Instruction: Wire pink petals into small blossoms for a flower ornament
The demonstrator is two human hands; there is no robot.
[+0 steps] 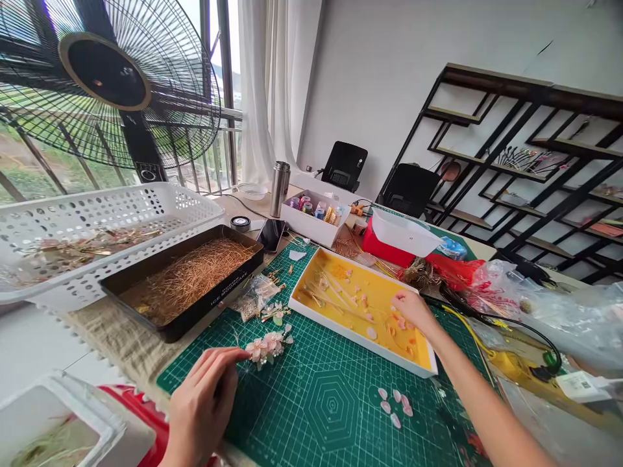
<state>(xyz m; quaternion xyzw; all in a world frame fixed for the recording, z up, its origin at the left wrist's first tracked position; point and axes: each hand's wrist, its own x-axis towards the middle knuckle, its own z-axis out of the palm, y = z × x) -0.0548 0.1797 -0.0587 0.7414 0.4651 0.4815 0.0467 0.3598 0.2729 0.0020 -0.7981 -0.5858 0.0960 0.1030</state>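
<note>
My left hand (204, 392), fingers bent together, pinches the near end of a pale pink flower ornament (267, 347) with small white beads and leaf-like petals. It is held just over the green cutting mat (272, 415). My right hand (411, 307) reaches over the right side of a white-rimmed tray (363, 336) with a yellow bottom. Its fingers are drawn together near some orange-pink petals (400, 322); whatever is between the fingertips is hidden. Thin stems, beads and petals lie scattered in the tray. Several loose pink petals (396, 405) rest on the mat.
A black tray of golden wires (257, 251) and a white perforated basket (195, 224) stand left. Bead bags (249, 308) lie beside the mat. Behind are a phone (271, 235), a steel flask (279, 189) and a box of jars (311, 224). Plastic bags (549, 311) crowd the right.
</note>
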